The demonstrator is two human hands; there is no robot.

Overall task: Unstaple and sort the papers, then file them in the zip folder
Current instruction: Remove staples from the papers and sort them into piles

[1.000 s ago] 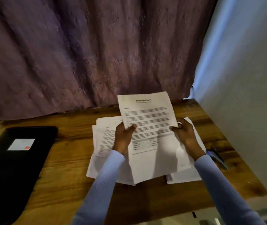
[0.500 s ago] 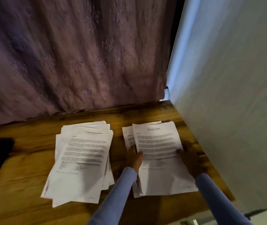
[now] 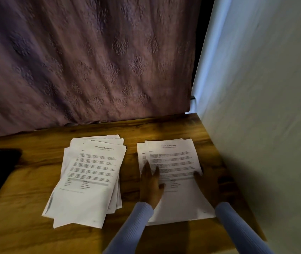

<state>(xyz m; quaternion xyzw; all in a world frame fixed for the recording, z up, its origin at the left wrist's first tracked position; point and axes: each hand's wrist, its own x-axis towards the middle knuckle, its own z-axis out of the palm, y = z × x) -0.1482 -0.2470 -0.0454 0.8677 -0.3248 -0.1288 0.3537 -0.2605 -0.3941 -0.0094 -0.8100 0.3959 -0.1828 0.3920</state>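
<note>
Papers (image 3: 173, 162) under flat left fingers (image 3: 147, 168), right fingers (image 3: 198, 174) shadowed, grip unclear

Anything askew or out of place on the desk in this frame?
The left pile of papers is fanned out, sheet corners splayed at its top and bottom. The right pile under the left hand and right hand looks squarer. Nothing seems damaged.

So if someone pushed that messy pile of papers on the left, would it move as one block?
Probably not. The left pile is loose sheets already fanned out with corners poking past each other, so a push would likely slide the top ones and skew it more. Lifted by one edge, such thin sheets would probably droop. The wooden table looks smooth, so slipping seems likely.
</note>
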